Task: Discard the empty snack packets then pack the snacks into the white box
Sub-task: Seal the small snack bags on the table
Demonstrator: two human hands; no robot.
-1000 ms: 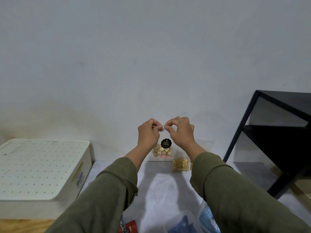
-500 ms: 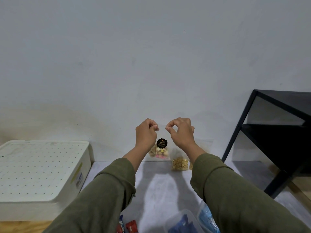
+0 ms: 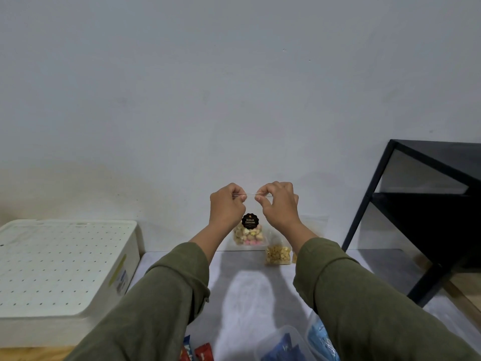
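Left hand (image 3: 227, 208) + right hand (image 3: 279, 204): each grip pinches top edge of clear biscuit pouch (image 3: 248, 231), held upright above desk (image 3: 244, 287), prob. to press seal shut. White box (image 3: 65, 267) at left, lid on.

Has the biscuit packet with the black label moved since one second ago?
Cannot tell for sure. The biscuit packet has hardly shifted against the yellow snack bag beside it; only the two hands pinching its top have spread apart.
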